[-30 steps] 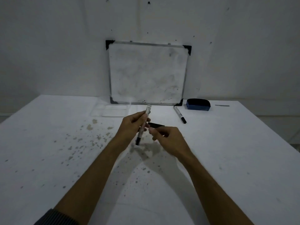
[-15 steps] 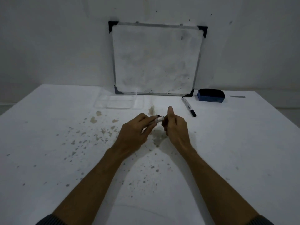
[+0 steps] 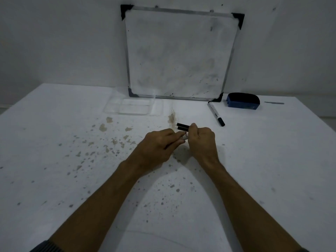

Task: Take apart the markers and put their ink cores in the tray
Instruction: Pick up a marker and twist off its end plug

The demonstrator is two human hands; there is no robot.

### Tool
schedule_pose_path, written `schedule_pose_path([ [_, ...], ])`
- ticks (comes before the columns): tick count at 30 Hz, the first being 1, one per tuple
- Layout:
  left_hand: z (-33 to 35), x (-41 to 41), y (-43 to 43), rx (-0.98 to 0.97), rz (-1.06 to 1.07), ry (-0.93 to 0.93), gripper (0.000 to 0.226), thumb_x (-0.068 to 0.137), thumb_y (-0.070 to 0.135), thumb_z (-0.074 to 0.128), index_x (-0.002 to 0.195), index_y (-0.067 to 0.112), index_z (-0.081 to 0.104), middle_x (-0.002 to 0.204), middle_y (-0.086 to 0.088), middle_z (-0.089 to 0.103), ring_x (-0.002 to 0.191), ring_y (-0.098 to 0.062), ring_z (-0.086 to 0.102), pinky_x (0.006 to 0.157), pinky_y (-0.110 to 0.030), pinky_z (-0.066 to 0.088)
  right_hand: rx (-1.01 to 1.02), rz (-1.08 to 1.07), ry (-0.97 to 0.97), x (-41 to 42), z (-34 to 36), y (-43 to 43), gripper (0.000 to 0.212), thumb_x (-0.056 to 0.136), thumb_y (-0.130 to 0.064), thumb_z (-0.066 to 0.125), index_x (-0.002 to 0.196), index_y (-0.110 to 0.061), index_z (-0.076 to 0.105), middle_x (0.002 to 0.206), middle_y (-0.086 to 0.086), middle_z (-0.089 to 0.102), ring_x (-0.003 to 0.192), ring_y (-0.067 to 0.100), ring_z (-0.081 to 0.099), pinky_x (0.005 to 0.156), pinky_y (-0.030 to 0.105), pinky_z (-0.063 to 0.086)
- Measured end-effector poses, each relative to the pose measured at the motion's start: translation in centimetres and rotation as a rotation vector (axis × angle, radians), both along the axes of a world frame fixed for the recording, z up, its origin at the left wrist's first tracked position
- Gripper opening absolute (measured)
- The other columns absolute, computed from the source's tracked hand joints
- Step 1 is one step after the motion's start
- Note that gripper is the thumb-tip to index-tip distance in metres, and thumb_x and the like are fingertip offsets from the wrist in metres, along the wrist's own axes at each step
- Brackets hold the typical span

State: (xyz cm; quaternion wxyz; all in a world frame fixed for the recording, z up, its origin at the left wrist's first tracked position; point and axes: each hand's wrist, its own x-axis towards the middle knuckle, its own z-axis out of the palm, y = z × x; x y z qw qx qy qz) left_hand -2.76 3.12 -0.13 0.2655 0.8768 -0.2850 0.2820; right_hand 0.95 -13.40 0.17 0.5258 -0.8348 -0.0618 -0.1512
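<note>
Over our stained white table (image 3: 54,142), our left hand (image 3: 156,144) and right hand (image 3: 201,138) clench the light, stiff, slick white plastic marker (image 3: 184,136) near each end, so we judge a firm grip wise.

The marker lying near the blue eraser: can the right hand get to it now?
Probably not at once: the right hand is closed on the marker it shares with the left hand. The table between it and the lying marker is bare.

I see both hands, left hand (image 3: 160,142) and right hand (image 3: 201,138), gripping one marker (image 3: 184,136) above the stained table (image 3: 54,160).
</note>
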Motion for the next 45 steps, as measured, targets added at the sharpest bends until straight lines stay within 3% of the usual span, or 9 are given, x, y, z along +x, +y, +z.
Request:
schedule_pose_path([
  [7, 1.2, -0.7, 1.2, -0.314, -0.116, 0.663, 0.023, 0.103, 0.036, 0.062, 0.108, 0.026, 0.083, 0.066, 0.007, 0.071, 0.052, -0.010, 0.057, 0.057, -0.027, 0.052, -0.068, 0.157, -0.233, -0.8, 0.0, -0.7, 0.057, 0.104, -0.021, 0.043, 0.047, -0.025, 0.042, 0.039, -0.014, 0.037, 0.033, 0.012, 0.040, 0.036, 0.023, 0.030],
  [11, 0.4, -1.0, 1.9, -0.201, -0.052, 0.314, 0.028, 0.101, 0.032, 0.066, 0.122, 0.019, 0.078, 0.075, 0.002, 0.075, 0.057, -0.011, 0.064, 0.058, -0.029, 0.056, -0.186, 0.159, 0.021, -1.0, 0.4, 0.2, 0.062, 0.108, -0.042, 0.035, 0.055, -0.014, 0.052, 0.050, -0.003, 0.052, 0.045, 0.007, 0.047, 0.049, 0.023, 0.041],
  [16, 0.4, -0.8, 1.0, 0.046, -0.008, 0.072, 0.036, 0.104, 0.034, 0.058, 0.131, 0.015, 0.072, 0.079, -0.001, 0.070, 0.061, -0.016, 0.061, 0.056, -0.036, 0.055, -0.180, 0.138, 0.075, -0.4, 0.5, -0.1, 0.053, 0.105, -0.019, 0.041, 0.054, -0.008, 0.047, 0.048, 0.000, 0.045, 0.044, 0.012, 0.039, 0.047, 0.028, 0.031],
  [20, 1.5, -1.6, 0.8, -0.221, -0.120, 0.395, 0.023, 0.102, 0.026, 0.064, 0.113, 0.016, 0.081, 0.070, 0.019, 0.067, 0.054, 0.001, 0.058, 0.060, -0.013, 0.047, -0.254, 0.221, -0.367, -0.9, 0.5, -0.8, 0.053, 0.099, -0.013, 0.043, 0.049, -0.002, 0.052, 0.038, -0.003, 0.042, 0.032, 0.010, 0.032, 0.039, 0.020, 0.024],
  [23, 1.6, -2.1, 1.1, -0.339, -0.154, 0.629, 0.029, 0.103, 0.032, 0.061, 0.099, 0.015, 0.084, 0.062, 0.013, 0.065, 0.053, -0.008, 0.055, 0.059, -0.021, 0.048, -0.294, 0.264, -0.548, -1.0, 0.8, -1.3, 0.051, 0.100, -0.015, 0.044, 0.050, -0.005, 0.053, 0.040, 0.004, 0.048, 0.032, 0.015, 0.038, 0.038, 0.024, 0.029],
  [29, 0.2, -1.1, 1.4, -0.126, -0.041, 0.237, 0.029, 0.100, 0.036, 0.065, 0.118, 0.018, 0.079, 0.073, 0.003, 0.071, 0.057, -0.015, 0.063, 0.058, -0.039, 0.055, -0.172, 0.244, 0.133, -1.4, 1.4, -0.4, 0.062, 0.106, -0.050, 0.032, 0.059, -0.013, 0.049, 0.054, -0.001, 0.049, 0.047, 0.006, 0.044, 0.050, 0.017, 0.038],
  [35, 0.4, -1.3, 0.8, 0.012, 0.053, 0.027, 0.032, 0.102, 0.039, 0.060, 0.124, 0.022, 0.077, 0.075, 0.006, 0.067, 0.057, -0.009, 0.053, 0.051, -0.034, 0.053, -0.179, 0.132, 0.055, -1.1, 1.0, -0.2, 0.055, 0.108, -0.022, 0.039, 0.053, -0.016, 0.044, 0.048, -0.004, 0.043, 0.041, 0.007, 0.039, 0.042, 0.015, 0.029],
  [40, 2.6, -2.0, 1.2, -0.363, -0.129, 0.658, 0.017, 0.102, 0.034, 0.063, 0.106, 0.035, 0.080, 0.063, 0.010, 0.067, 0.051, -0.014, 0.054, 0.056, -0.028, 0.051, -0.292, 0.241, -0.537, -0.7, 1.0, -1.3, 0.044, 0.101, -0.010, 0.040, 0.064, 0.001, 0.061, 0.043, 0.006, 0.050, 0.031, 0.018, 0.043, 0.033, 0.027, 0.037],
  [45, 4.1, -2.3, 2.1, -0.427, -0.148, 0.931, 0.025, 0.102, 0.043, 0.059, 0.093, 0.039, 0.082, 0.065, 0.004, 0.061, 0.049, -0.012, 0.043, 0.049, -0.025, 0.037, -0.310, 0.204, -0.591, -0.5, 0.7, -1.1, 0.043, 0.103, -0.015, 0.042, 0.067, -0.002, 0.063, 0.045, 0.002, 0.051, 0.034, 0.010, 0.041, 0.033, 0.033, 0.043],
])
